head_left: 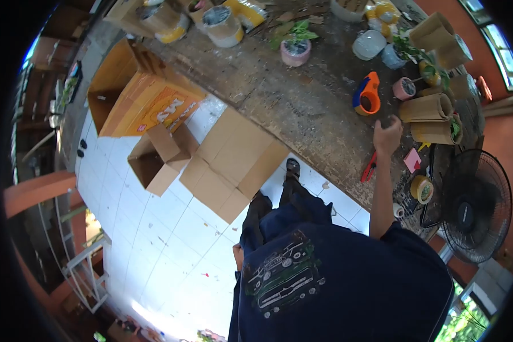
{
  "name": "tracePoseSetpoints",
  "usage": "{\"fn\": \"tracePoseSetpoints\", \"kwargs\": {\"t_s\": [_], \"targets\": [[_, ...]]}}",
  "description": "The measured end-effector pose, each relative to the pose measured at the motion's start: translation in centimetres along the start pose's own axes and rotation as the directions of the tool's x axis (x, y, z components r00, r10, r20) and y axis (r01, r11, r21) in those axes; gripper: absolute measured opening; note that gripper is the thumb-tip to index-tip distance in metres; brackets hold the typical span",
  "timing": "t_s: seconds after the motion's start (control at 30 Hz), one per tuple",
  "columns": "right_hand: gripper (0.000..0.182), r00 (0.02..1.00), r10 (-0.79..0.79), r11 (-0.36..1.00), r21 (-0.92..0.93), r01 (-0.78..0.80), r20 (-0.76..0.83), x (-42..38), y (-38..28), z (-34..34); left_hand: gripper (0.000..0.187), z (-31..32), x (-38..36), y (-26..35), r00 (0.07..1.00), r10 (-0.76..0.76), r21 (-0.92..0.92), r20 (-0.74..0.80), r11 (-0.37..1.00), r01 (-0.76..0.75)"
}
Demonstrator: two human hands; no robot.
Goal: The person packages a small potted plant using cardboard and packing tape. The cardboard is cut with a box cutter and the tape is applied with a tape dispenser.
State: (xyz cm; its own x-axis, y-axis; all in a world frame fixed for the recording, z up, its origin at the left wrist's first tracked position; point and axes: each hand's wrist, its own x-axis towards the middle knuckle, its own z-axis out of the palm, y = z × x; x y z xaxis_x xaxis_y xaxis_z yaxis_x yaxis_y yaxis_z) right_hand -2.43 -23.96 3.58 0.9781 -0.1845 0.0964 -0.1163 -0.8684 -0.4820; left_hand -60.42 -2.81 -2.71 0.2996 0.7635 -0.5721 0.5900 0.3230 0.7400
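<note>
My right hand [387, 135] is over the worktable [330, 114], its fingers curled around a dark patch; I cannot tell whether it holds anything. Just beyond the fingers stands an orange and blue tape dispenser [372, 88]. A red-handled cutting tool [369, 167] lies beside my right forearm. To the right of this hand are cardboard-wrapped bundles [424, 108], a small pink pot [404, 89] and a pink paper pad [411, 161]. My left hand [238, 256] hangs low by my hip, mostly hidden by my shirt, its fingers out of sight.
A black fan [474, 205] stands at the right, near a tape roll [422, 189]. Potted plants [296, 51] and wrapped pots [222, 28] line the table's far side. Cardboard boxes [154, 102] and a flattened carton [228, 165] lie on the tiled floor left of my feet.
</note>
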Motion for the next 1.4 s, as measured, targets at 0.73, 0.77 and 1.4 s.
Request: {"fn": "tracePoseSetpoints", "kwargs": {"t_s": [0.73, 0.77, 1.4], "targets": [[0.056, 0.961, 0.185, 0.981, 0.018, -0.193, 0.208, -8.8, 7.9, 4.3, 0.016, -6.1, -3.4, -1.6, 0.907, -0.221, -0.155, 0.360, 0.944, 0.291], [0.057, 0.962, 0.163, 0.977, 0.101, -0.188, 0.221, -10.2, 6.5, 4.4, 0.017, -7.9, -3.8, -2.2, 0.848, -0.298, -0.146, 0.438, 0.908, 0.394], [0.033, 0.492, 0.045, 0.985, -0.122, 0.125, 0.869, -41.5, 6.5, 8.1, 0.033, -15.5, 25.0, -24.3, 0.965, -0.219, 0.232, 0.145, 0.956, 0.182]]}}
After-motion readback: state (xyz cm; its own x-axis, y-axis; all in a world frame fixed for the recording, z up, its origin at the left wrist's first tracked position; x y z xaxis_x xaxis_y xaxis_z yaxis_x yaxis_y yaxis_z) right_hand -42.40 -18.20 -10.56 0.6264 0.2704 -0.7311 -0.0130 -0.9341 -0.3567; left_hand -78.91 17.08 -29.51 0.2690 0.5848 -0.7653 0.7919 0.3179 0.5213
